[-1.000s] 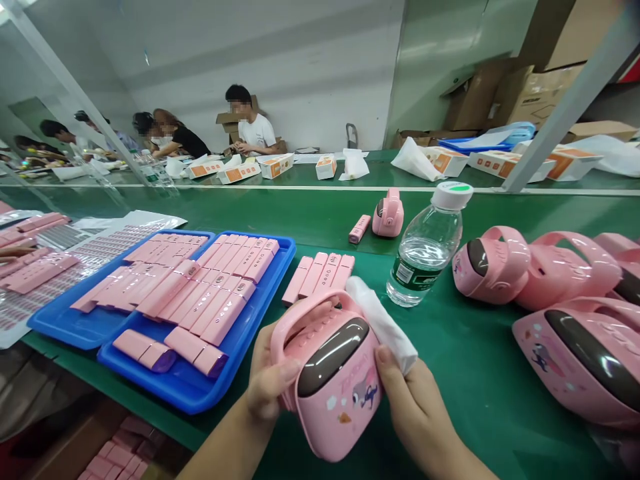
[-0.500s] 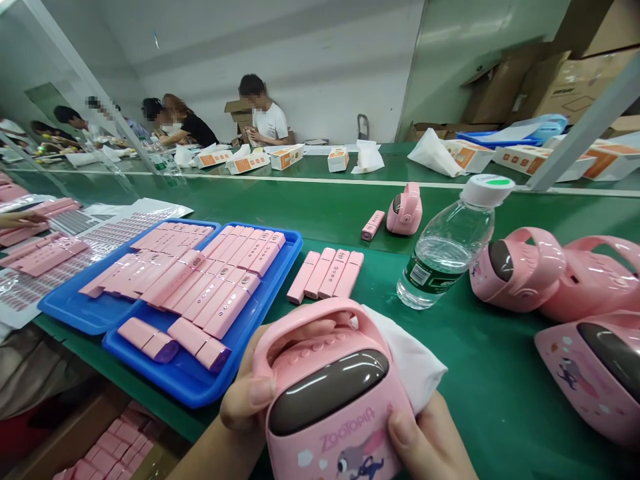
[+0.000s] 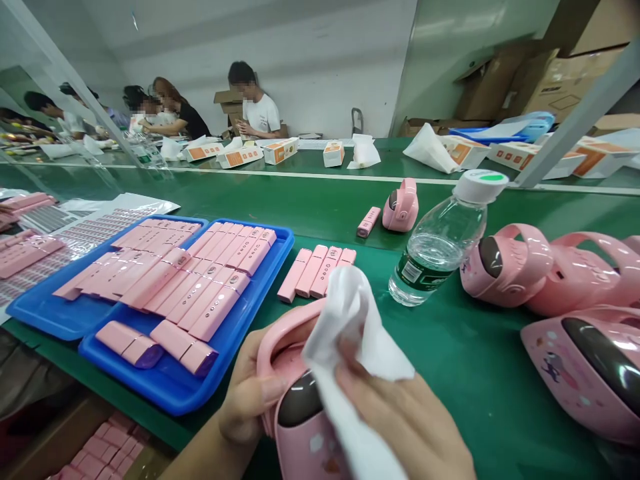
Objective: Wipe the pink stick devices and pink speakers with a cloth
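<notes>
Left hand (image 3: 250, 397) has the pink unit (image 3: 305, 443) by the left side of its handle (image 3: 280, 337), thumb in front, the other fingers mostly hidden behind. Unit is just above the green table (image 3: 480, 400), front toward the camera. Right-hand (image 3: 405, 420) fingers are close together on a folded white cloth (image 3: 345, 310), laid over the right of the unit's front; what's under it, can't tell.

Risks, my read:
- 1-sided hold: a hard push through the cloth could twist the unit out of the left hand.
- Grit in the cloth could scuff the dark window (image 3: 299, 403) or the print.
- Cloth hides the front, so a missed mark is easy.
- Wide right-arm swing could knock the bottle (image 3: 430, 250) into the 4 pink bars (image 3: 313, 267) beside it.

Writing, near to far: unit shows part of a graphic, lettering covered. Bars in the 2 blue trays (image 3: 200, 400) carry small marks — unreadable. Bottle: dark green label, barcode, brand not legible; white cap, green disc. Right-side pink units (image 3: 585, 383): cartoon print, no readable words. Far orange-and-white boxes (image 3: 281, 151), near a co-worker (image 3: 263, 117): print too small.
</notes>
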`<state>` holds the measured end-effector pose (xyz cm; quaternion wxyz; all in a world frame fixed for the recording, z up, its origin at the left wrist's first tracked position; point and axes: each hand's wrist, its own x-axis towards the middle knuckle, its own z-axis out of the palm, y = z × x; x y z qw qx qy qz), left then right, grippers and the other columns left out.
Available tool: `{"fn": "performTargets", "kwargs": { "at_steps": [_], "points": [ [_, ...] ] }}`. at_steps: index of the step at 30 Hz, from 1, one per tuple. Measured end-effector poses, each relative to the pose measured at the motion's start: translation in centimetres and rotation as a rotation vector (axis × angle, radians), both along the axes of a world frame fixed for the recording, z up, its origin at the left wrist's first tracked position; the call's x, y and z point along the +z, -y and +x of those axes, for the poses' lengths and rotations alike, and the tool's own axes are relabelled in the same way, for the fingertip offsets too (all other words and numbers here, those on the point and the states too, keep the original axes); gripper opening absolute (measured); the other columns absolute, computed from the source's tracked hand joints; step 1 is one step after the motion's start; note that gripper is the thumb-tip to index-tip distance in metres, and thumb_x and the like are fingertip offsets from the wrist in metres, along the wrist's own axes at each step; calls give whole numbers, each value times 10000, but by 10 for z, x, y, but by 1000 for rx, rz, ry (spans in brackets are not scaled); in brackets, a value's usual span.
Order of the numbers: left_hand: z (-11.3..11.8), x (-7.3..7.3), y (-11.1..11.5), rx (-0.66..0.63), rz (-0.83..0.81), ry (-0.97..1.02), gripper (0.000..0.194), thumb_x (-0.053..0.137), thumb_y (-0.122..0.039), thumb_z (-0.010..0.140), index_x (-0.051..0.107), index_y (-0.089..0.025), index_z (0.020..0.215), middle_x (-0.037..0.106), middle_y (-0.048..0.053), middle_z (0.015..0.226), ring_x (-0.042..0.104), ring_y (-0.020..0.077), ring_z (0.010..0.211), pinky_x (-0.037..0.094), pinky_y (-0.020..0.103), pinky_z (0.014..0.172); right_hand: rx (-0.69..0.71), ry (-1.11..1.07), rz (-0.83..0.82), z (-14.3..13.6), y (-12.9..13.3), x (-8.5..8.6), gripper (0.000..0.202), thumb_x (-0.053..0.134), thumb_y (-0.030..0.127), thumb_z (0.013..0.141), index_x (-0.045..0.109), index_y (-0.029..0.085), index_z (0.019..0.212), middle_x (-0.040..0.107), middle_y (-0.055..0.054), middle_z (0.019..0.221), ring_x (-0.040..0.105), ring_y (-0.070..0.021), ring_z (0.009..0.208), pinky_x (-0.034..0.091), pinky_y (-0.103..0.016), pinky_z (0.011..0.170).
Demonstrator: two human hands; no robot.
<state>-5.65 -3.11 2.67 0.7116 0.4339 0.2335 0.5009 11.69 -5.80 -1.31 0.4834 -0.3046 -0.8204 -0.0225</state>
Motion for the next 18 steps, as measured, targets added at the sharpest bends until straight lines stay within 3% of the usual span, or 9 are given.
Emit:
{"fn": "performTargets", "kwargs": {
  "at_steps": [2,5,9,13,15,18],
  "points": [
    [-3,-5,-1,2,54,34,516,614,-320,645,650,-170,1137,614,96,1229,506,359,1175,390,451,1008,-44,-42,-127,5,-1,-1,479,404,157,894,396,95,1369,468,-94,1373,398,-240,1290,382,-366,1051],
    [-7,-10,-3,11,96,51,475,591,-308,679,663,-131,1114,605,113,1237,497,348,1188,376,433,1026,-15,-128,-297,8,-1,0,556,406,133,868,318,166,1416,362,-56,1451,305,-282,1339,324,-467,1074],
    [-2,-6,-10,12,-110,118,439,557,-360,714,690,-117,1055,659,129,1145,514,374,1154,339,493,1034,143,-381,-701,0,3,1,494,391,271,926,309,321,1411,325,15,1472,314,-247,1338,260,-436,1105],
    [5,1,-16,23,-410,182,390,433,-375,843,711,-105,887,698,120,980,542,352,1111,345,488,1020,268,-794,-1067,-12,0,-11,703,579,511,803,321,265,1409,412,-62,1426,401,-265,1288,354,-397,1049],
    [5,0,-15,31,-376,210,405,404,-398,873,690,-112,896,677,121,1024,515,344,1148,337,473,1027,248,-1007,-1152,-15,-5,-17,691,629,526,755,428,233,1348,524,-80,1335,439,-271,1257,366,-392,1036],
    [2,-8,-8,6,-155,96,417,561,-416,803,584,-170,1138,548,115,1267,414,342,1249,311,461,1049,252,-1278,-1237,-16,-11,-14,508,589,516,788,564,245,1217,627,-51,1212,493,-256,1208,416,-370,987]
  ]
}}
